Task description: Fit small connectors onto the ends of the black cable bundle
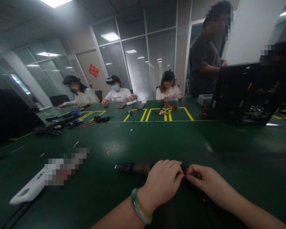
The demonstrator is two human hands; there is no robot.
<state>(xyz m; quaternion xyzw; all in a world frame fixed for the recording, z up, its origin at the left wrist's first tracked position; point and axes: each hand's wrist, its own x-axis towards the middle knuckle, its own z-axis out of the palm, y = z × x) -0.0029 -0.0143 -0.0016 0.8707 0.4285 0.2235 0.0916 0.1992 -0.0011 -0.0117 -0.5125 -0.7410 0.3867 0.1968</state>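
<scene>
Hands [163, 179], dark cylinder [139, 169] at left

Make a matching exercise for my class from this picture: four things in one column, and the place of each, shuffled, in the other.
Things
1. dark tool
2. red decoration
3. bangle
4. black case

Places
A. around the wrist of the wearer's left hand
B. on the table, at the right of the picture
C. in front of the wearer, partly hidden by the left hand
D. on the wall at the back

Right pairs: 1-C, 2-D, 3-A, 4-B
</scene>
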